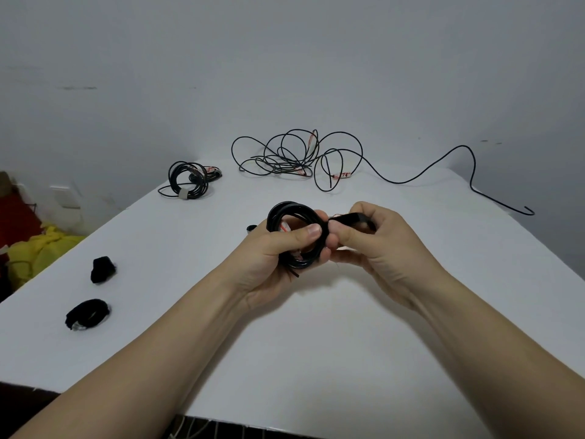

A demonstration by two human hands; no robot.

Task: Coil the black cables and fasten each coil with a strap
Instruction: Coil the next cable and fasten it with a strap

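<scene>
- The left hand (278, 248) grips a small black coil (278, 217), held up above the middle of the table (316, 343), thumb pressed across its right side
- The right hand (373, 245) pinches a black strap (351, 218) in curled fingers, right at the coil's edge
- A loose cable (297, 156) lies tangled along the far edge by the wall (285, 58); its tail runs right and ends at the table's right edge
- A tied coil (188, 180) with a pale band sits near the far left corner
- Two spare straps (103, 269) lie close to the left edge, well apart from the hands
- Bare table spreads under the hands and forearms down to the near edge
</scene>
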